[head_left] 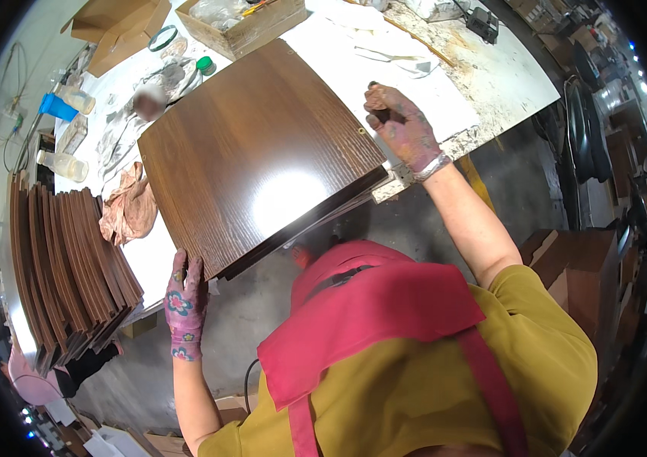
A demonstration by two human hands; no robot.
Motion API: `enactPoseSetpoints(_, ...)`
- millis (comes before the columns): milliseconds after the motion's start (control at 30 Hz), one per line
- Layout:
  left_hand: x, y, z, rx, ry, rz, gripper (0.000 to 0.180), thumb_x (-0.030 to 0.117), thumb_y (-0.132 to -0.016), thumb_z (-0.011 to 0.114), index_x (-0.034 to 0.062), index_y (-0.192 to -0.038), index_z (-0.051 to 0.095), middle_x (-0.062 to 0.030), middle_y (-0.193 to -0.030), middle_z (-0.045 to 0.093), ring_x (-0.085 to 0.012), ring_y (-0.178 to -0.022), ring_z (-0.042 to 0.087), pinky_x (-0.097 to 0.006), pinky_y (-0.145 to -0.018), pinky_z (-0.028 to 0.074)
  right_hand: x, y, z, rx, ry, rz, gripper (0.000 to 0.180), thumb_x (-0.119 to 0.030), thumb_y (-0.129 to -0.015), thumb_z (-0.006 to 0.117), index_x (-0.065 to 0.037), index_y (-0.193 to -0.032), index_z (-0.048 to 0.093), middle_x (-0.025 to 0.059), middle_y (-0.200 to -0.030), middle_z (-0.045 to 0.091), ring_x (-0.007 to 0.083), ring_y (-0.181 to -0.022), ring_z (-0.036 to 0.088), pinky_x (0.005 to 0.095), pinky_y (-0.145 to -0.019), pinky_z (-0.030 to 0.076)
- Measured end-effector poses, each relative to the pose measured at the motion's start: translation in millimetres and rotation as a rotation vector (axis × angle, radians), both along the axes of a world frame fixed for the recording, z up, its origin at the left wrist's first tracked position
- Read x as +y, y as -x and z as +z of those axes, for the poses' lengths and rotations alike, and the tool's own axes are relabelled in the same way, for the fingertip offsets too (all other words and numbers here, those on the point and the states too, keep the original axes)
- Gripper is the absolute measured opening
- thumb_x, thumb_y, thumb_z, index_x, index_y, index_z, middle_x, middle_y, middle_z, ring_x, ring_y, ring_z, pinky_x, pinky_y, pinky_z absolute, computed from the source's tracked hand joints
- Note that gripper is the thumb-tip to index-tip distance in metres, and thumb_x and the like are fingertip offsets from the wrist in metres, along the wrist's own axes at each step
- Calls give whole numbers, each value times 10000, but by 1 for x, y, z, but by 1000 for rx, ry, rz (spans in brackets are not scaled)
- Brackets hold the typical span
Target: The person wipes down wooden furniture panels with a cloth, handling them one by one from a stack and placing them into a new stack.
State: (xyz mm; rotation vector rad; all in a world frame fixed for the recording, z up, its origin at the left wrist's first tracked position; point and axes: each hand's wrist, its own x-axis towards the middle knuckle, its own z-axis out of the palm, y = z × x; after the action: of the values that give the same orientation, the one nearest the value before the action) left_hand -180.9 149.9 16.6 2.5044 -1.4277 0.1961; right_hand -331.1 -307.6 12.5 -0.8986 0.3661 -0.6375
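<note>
One glossy dark-brown wood panel; left hand flat on corner, right hand fisted.

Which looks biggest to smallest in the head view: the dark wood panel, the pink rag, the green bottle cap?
1. Dark wood panel, by far largest.
2. Pink rag.
3. Green bottle cap, though it lies farther from the camera.

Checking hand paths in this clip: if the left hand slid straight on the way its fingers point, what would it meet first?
The left hand already rests with its fingertips at the near corner of the dark brown wood panel, so the panel's edge comes first. Depth is unclear; the stack of curved panels lies off to its left, outside that line.
</note>
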Motion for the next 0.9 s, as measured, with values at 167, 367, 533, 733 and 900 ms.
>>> enactPoseSetpoints(167,5,-9,-6,-92,-27,-35,621,-34,-784,664,187,-1340,497,-215,-1301,563,-401,-992,651,-424,-772,572,3,-8,-6,-77,-235,45,323,-143,-907,638,6,-1189,588,56,-1025,654,150,-930,616,315,-802,498)
enactPoseSetpoints(367,3,24,39,-197,-36,-122,577,10,-754,737,154,-1277,540,-181,-1220,628,-356,-956,673,-408,-751,566,-19,4,-1,-507,-725,210,338,-23,-889,618,51,-1203,516,89,-1023,606,165,-934,607,315,-817,502)
enactPoseSetpoints(533,-10,46,167,-323,121,-76,357,104,-836,683,67,-1186,619,-155,-1167,663,-353,-1105,629,-457,-947,514,-45,23,88,-929,-600,512,417,-59,-922,588,31,-1307,456,85,-1111,565,196,-1015,573,347,-957,423)
enactPoseSetpoints(733,-37,-63,214,249,1062,295,403,360,-1029,464,20,-1234,537,-105,-1128,586,-217,-1093,572,-355,-959,460,-69,-15,129,-881,-560,291,339,-10,-898,553,47,-1232,541,110,-1041,596,227,-950,592,375,-931,449)
enactPoseSetpoints(900,-80,-167,196,262,1118,128,428,238,-943,377,8,-1298,445,-54,-1121,531,-133,-948,529,-234,-908,411,-94,-73,55,-758,-126,206,285,-64,-912,580,-8,-1192,579,50,-1080,620,161,-981,589,373,-920,486)
